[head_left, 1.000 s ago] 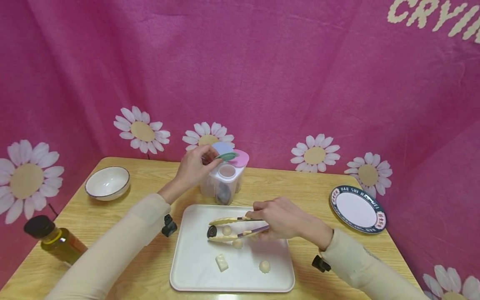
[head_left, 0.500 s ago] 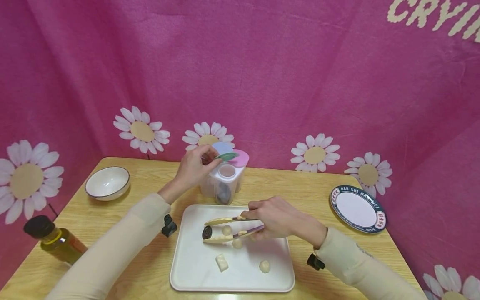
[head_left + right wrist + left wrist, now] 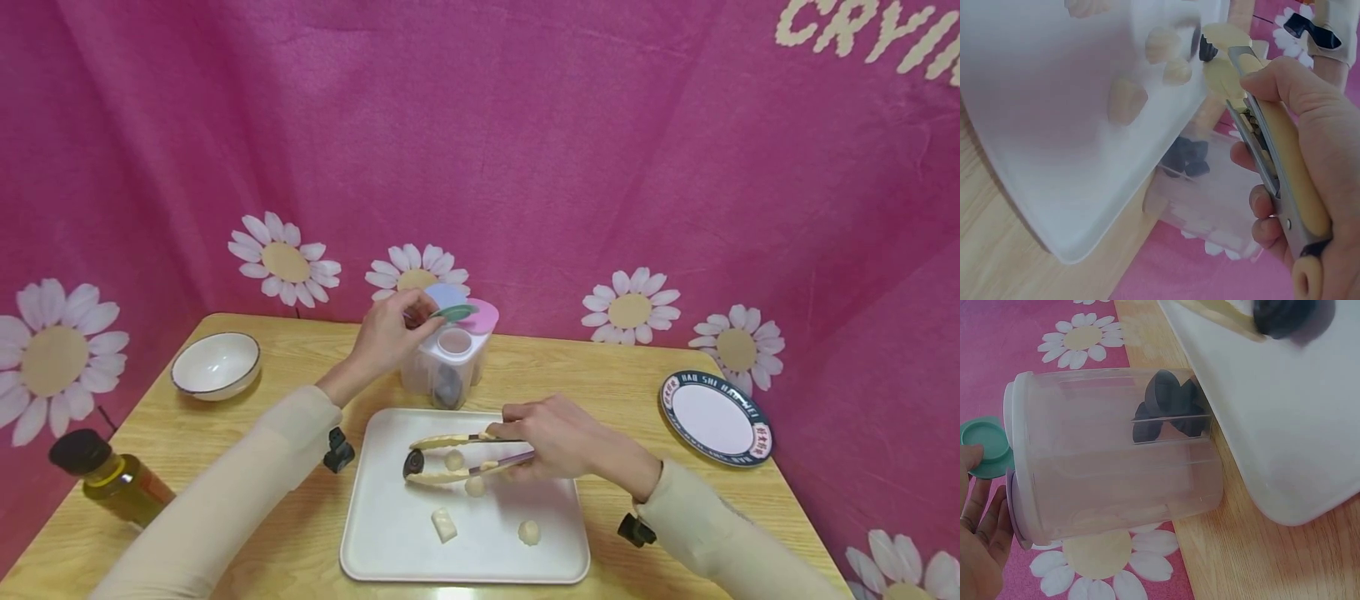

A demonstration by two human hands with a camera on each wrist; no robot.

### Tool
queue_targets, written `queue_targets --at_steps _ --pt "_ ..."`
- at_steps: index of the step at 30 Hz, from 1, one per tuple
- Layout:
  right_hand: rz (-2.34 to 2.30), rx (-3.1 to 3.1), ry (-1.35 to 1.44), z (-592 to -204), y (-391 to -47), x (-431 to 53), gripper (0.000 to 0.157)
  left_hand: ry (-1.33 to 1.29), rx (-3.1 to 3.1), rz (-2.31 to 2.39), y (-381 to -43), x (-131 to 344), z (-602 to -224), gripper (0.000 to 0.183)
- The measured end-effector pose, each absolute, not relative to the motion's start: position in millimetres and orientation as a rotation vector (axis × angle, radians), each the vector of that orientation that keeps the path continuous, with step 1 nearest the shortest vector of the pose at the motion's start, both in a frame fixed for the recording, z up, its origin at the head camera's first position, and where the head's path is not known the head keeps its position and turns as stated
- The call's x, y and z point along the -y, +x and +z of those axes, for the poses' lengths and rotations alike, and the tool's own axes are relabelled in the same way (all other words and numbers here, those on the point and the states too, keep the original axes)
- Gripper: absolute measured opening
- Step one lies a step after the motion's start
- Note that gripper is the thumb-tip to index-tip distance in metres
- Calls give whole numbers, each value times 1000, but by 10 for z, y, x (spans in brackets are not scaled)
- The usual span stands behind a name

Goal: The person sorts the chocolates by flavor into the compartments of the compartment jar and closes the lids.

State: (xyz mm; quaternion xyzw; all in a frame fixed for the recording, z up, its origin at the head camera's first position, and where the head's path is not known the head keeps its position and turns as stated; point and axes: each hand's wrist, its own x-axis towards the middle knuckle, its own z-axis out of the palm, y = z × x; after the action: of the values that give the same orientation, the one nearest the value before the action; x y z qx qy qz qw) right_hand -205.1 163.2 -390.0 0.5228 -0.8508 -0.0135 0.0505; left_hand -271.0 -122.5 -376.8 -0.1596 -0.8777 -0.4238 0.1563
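Observation:
My left hand (image 3: 386, 329) pinches the raised green flap lid (image 3: 988, 449) of a clear, several-lidded storage container (image 3: 1104, 481). Below that lid a round opening shows, and several dark pieces (image 3: 1169, 400) lie at the bottom of the compartment. With curled fingers my right hand (image 3: 558, 440) grips tongs (image 3: 1291, 162) over the white tray (image 3: 390, 546). Between the tong tips sits a dark, rounded, swirl-topped piece (image 3: 413, 462); whether it touches the tray is unclear. Pale pieces lie on the tray, including a round one (image 3: 453, 460) between the tong arms and an oblong one (image 3: 443, 526) nearer the front.
A white bowl (image 3: 216, 367) stands at the back left, with a dark-capped oil bottle (image 3: 123, 487) in front of it. On the right lies a blue-rimmed plate (image 3: 717, 417). A pink flowered cloth (image 3: 525, 167) hangs behind the wooden table (image 3: 585, 367).
The tongs and dark piece have shifted slightly left across the tray, then barely moved. My left hand and the raised green lid have stayed in place.

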Motion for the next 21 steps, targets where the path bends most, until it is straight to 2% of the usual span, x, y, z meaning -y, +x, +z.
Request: queue_targets --at_steps 14,21 --pt "141 2558 1382 -3603 -2048 -2165 46 -464 2503 -1213 -2711 1229 -3765 16" --pt "183 2480 1249 -3387 -2080 -2347 52 -462 2509 -1213 -2714 1221 -3766 16"
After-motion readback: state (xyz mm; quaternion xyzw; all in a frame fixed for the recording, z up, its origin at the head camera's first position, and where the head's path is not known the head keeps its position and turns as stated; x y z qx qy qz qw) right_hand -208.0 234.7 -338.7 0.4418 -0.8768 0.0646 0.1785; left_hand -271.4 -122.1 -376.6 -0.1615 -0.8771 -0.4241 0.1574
